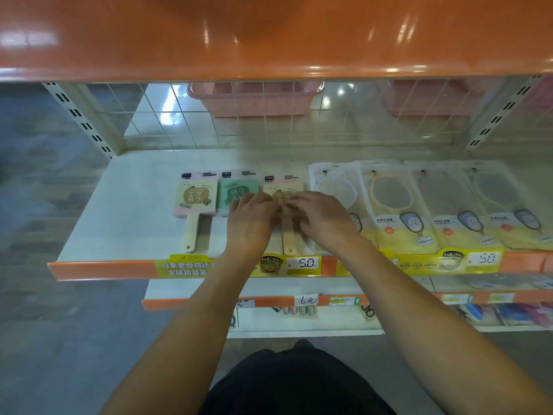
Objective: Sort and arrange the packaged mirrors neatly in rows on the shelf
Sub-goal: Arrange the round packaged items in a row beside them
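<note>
Three square hand mirrors in packaging lie side by side on the white shelf (131, 205): a pink one (196, 197) at the left, a green one (239, 191) in the middle, a yellow one (282, 190) at the right. My left hand (250, 223) and my right hand (323, 218) both lie on the yellow mirror, fingers curved over its face, fingertips nearly meeting. Its wooden handle (289, 239) shows between my wrists. To the right lies a row of oval mirrors in clear bags (392, 205), overlapping one another.
An orange shelf (269, 34) hangs low overhead. A wire grid back panel (269, 121) closes the rear, with pink baskets behind it. Price tags (305, 263) line the orange front edge. A lower shelf (299, 319) holds small goods. Bare shelf surface lies left of the pink mirror.
</note>
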Demonstrator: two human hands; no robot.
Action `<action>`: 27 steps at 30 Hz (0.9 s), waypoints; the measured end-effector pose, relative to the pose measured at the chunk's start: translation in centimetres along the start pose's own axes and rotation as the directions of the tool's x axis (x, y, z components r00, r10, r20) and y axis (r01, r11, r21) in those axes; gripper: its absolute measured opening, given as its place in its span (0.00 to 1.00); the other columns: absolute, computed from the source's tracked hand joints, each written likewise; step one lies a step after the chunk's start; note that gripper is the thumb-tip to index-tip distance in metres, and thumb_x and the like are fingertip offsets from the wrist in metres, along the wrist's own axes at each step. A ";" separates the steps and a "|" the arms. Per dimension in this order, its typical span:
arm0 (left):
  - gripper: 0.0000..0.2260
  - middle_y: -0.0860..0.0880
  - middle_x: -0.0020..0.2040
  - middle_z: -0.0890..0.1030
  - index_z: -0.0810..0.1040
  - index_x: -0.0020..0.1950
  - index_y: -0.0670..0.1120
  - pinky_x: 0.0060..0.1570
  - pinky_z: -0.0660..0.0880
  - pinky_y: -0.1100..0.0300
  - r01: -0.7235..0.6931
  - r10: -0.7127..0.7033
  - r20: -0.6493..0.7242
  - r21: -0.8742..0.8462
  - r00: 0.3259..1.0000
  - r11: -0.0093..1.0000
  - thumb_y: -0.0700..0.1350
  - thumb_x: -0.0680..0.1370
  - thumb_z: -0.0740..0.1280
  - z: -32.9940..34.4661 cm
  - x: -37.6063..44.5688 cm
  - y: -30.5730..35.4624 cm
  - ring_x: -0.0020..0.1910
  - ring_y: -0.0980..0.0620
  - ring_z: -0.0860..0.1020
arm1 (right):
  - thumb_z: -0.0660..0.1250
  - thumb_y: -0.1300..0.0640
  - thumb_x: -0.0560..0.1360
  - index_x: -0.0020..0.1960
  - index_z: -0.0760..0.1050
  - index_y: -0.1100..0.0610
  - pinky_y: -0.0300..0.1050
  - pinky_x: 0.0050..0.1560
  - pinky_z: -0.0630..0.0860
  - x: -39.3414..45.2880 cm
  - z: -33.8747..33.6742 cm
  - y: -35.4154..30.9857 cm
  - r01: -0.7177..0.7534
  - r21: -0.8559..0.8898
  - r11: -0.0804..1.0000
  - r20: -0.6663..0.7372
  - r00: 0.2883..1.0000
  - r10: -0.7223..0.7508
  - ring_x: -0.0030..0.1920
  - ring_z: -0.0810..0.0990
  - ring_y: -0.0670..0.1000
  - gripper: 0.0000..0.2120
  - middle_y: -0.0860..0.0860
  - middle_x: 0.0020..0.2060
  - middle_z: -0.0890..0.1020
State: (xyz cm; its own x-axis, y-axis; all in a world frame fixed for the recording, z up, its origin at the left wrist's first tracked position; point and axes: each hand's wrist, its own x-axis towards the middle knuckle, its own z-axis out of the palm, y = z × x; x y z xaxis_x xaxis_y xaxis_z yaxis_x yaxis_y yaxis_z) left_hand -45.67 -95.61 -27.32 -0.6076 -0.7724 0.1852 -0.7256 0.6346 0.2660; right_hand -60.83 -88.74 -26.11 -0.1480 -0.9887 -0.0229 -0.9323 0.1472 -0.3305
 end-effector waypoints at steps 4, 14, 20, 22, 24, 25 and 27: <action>0.12 0.49 0.61 0.78 0.80 0.59 0.50 0.58 0.67 0.50 0.018 -0.019 -0.007 -0.027 1.000 0.999 0.45 0.76 0.67 -0.2 -0.3 -0.1 0.62 0.43 0.72 | 0.65 0.63 0.72 0.69 0.72 0.55 0.51 0.69 0.66 0.2 -0.2 -0.3 0.001 0.005 1.000 0.022 1.000 -0.001 0.69 0.69 0.54 0.25 0.51 0.69 0.72; 0.15 0.49 0.64 0.75 0.78 0.62 0.50 0.58 0.67 0.51 0.245 -0.250 -0.095 -0.060 0.964 0.968 0.45 0.75 0.68 -3.3 -1.6 -6.0 0.63 0.44 0.72 | 0.65 0.60 0.75 0.67 0.72 0.57 0.48 0.63 0.68 2.6 0.5 -4.4 -0.038 0.085 0.996 -0.056 0.998 0.042 0.65 0.72 0.55 0.20 0.52 0.67 0.72; 0.14 0.49 0.63 0.75 0.79 0.60 0.51 0.57 0.68 0.51 0.216 -0.219 -0.050 -0.072 0.974 0.974 0.48 0.74 0.68 -4.4 -1.8 -10.4 0.60 0.43 0.73 | 0.63 0.58 0.78 0.69 0.70 0.56 0.46 0.64 0.66 3.1 2.7 -8.7 -0.091 0.113 0.989 -0.060 0.993 0.098 0.66 0.70 0.54 0.20 0.50 0.69 0.70; 0.14 0.47 0.62 0.75 0.79 0.60 0.52 0.57 0.70 0.50 0.213 -0.217 -0.037 -0.096 0.975 0.972 0.48 0.74 0.68 -4.9 -1.8 -11.8 0.59 0.42 0.74 | 0.62 0.57 0.78 0.70 0.70 0.56 0.46 0.65 0.65 3.6 3.2 -10.4 -0.061 0.097 0.993 -0.084 0.994 0.069 0.66 0.70 0.53 0.20 0.51 0.68 0.71; 0.15 0.46 0.63 0.75 0.78 0.62 0.51 0.57 0.71 0.49 0.209 -0.213 -0.030 -0.096 0.977 0.973 0.47 0.75 0.66 -5.3 -1.8 -12.8 0.59 0.41 0.74 | 0.63 0.57 0.78 0.70 0.70 0.56 0.49 0.66 0.68 4.2 3.7 -11.8 -0.042 0.092 0.995 -0.089 0.995 0.050 0.67 0.70 0.53 0.20 0.51 0.68 0.72; 0.16 0.46 0.64 0.75 0.77 0.63 0.50 0.57 0.72 0.48 0.202 -0.205 -0.023 -0.089 0.978 0.975 0.48 0.75 0.66 -5.4 -1.8 -13.2 0.58 0.40 0.74 | 0.64 0.57 0.78 0.70 0.70 0.56 0.49 0.66 0.68 4.6 4.0 -12.3 -0.040 0.091 0.995 -0.081 0.996 0.047 0.67 0.70 0.53 0.21 0.52 0.68 0.72; 0.17 0.45 0.65 0.74 0.76 0.64 0.49 0.57 0.73 0.47 0.185 -0.187 -0.013 -0.103 0.982 0.977 0.47 0.75 0.65 -5.5 -1.9 -14.0 0.57 0.40 0.75 | 0.65 0.56 0.76 0.69 0.71 0.56 0.48 0.67 0.67 5.3 4.4 -13.3 -0.044 0.078 0.996 -0.062 0.997 0.049 0.68 0.69 0.54 0.22 0.52 0.67 0.72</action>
State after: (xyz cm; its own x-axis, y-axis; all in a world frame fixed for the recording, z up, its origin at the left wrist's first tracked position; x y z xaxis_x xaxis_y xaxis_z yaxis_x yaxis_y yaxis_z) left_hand -32.57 -103.17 -26.22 -0.4568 -0.8778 0.1445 -0.7880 0.4746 0.3921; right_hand -47.80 -96.08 -26.00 -0.2139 -0.9767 0.0196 -0.8963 0.1882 -0.4015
